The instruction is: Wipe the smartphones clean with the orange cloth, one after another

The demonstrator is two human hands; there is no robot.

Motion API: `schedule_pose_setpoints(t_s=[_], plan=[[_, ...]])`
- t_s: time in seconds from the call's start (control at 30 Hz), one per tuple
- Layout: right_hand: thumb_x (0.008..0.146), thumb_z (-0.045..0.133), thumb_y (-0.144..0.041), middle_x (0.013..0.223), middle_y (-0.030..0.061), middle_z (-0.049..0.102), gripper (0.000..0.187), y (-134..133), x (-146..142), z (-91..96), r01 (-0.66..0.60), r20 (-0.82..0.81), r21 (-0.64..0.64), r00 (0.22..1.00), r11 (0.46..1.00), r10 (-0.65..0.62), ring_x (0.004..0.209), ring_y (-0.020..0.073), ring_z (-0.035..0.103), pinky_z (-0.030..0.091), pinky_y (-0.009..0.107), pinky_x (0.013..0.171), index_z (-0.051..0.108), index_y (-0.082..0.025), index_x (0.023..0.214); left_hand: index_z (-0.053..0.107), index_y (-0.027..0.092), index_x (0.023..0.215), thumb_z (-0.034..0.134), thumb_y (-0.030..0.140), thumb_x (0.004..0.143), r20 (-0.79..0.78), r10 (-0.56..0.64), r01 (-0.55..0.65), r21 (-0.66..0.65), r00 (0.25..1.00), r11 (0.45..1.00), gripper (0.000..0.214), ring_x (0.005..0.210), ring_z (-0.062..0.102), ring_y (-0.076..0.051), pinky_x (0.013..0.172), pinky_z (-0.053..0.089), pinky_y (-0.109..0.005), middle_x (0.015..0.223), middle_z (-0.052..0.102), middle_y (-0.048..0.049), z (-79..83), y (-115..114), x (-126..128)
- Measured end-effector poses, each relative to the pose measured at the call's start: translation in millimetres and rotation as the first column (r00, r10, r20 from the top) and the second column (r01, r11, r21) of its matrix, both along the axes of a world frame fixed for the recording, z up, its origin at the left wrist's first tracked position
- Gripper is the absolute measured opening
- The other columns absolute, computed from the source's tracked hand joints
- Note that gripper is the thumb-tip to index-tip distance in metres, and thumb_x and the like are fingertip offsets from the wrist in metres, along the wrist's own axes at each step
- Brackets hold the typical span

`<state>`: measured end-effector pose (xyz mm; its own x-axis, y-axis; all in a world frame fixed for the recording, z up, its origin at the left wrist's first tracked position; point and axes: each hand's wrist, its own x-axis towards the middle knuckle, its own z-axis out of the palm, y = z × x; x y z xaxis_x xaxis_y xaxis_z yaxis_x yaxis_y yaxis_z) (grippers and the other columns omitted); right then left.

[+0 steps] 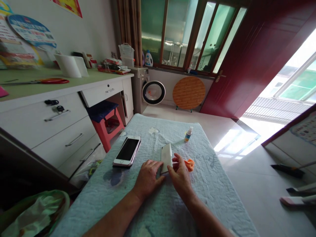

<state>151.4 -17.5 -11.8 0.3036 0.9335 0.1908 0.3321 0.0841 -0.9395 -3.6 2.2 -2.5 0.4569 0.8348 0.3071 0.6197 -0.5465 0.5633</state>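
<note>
A white phone (pixel 166 156) stands between my hands on a cloth-covered table (pixel 150 210), its plain side with a small dark camera spot facing me. My left hand (pixel 148 176) grips its left edge, fingers bent and thumb along the bottom. On the other side, my right hand (pixel 182 177) has its thumb and fingers around the lower right edge. An orange cloth (pixel 190 165) lies crumpled just beyond my right hand, partly hidden by it. Further back is a small spray bottle (pixel 188 135). A larger white smartphone (pixel 127 150) rests screen up at the left.
A desk with drawers (pixel 59 115) runs along the left, with a red stool (pixel 108 125) under it. A washing machine (pixel 140 85) has its round door open behind the table. A bin (pixel 65 200) stands at lower left. A red door (pixel 229 62) is at right.
</note>
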Motion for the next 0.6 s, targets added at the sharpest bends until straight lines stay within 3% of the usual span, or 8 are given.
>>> schedule_pose_setpoints(t_s=[0.3, 0.43, 0.6], plan=[[0.080, 0.056, -0.029, 0.088, 0.0055, 0.064, 0.037, 0.5, 2.7, -1.7, -0.105, -0.080, 0.057, 0.991, 0.993, 0.110, 0.074, 0.0161, 0.062, 0.054, 0.030, 0.069, 0.056, -0.017, 0.115, 0.065, 0.020, 0.107, 0.059, 0.041, 0.083, 0.069, -0.003, 0.006, -0.033, 0.998, 0.999, 0.033, 0.094, 0.057, -0.026, 0.085, 0.044, -0.039, 0.101, 0.068, -0.0074, 3.6, 1.4, -1.2], [0.079, 0.058, -0.028, 0.080, 0.0025, 0.062, 0.032, -1.6, 3.1, 6.9, -0.087, -0.030, 0.068, 0.996, 0.994, 0.089, 0.068, 0.0143, 0.059, 0.052, 0.027, 0.063, 0.061, -0.017, 0.108, 0.065, 0.021, 0.109, 0.061, 0.041, 0.083, 0.149, -0.044, 0.059, -0.099, 0.988, 0.993, 0.034, 0.098, 0.057, -0.026, 0.089, 0.045, -0.040, 0.104, 0.067, -0.0074, 8.9, -0.1, -1.3], [0.078, 0.058, -0.025, 0.083, 0.0020, 0.061, 0.027, -6.9, 1.9, 18.0, -0.031, 0.116, 0.118, 0.993, 0.992, 0.017, 0.064, 0.0117, 0.054, 0.049, 0.025, 0.061, 0.061, -0.018, 0.104, 0.062, 0.023, 0.119, 0.057, 0.026, 0.085, 0.346, -0.028, 0.105, -0.207, 0.938, 0.973, 0.034, 0.111, 0.056, -0.024, 0.100, 0.043, -0.040, 0.120, 0.063, -0.0071, 11.4, 1.5, -0.8]])
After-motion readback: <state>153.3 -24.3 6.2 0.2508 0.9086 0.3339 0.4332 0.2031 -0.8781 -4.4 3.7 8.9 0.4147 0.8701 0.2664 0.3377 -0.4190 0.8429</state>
